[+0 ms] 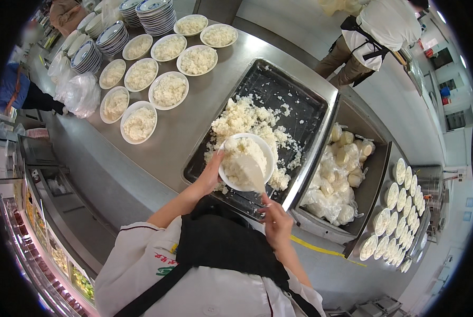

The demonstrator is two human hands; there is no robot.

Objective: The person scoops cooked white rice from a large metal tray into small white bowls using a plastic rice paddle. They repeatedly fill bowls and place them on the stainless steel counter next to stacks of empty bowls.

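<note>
My left hand [210, 175] is closed on the left rim of a white bowl [269, 158], held over a dark baking tray. Cooked white rice [238, 148] fills much of the bowl. In my right hand [276, 219] is the handle of a pale rice paddle [254, 173], its flat blade resting on the rice in the bowl. The black tray [310, 108] lies under both hands, with a heap of loose rice [249, 117] at its left and middle and scattered grains toward its far right.
Several rice-filled bowls [169, 90] stand on the steel table at the far left, near stacked plates [156, 18] and a clear plastic bag [80, 95]. Right of the tray, a deep bin [375, 182] holds bagged pale items. More filled bowls [392, 195] stand beyond it. A person [374, 37] is at the far right.
</note>
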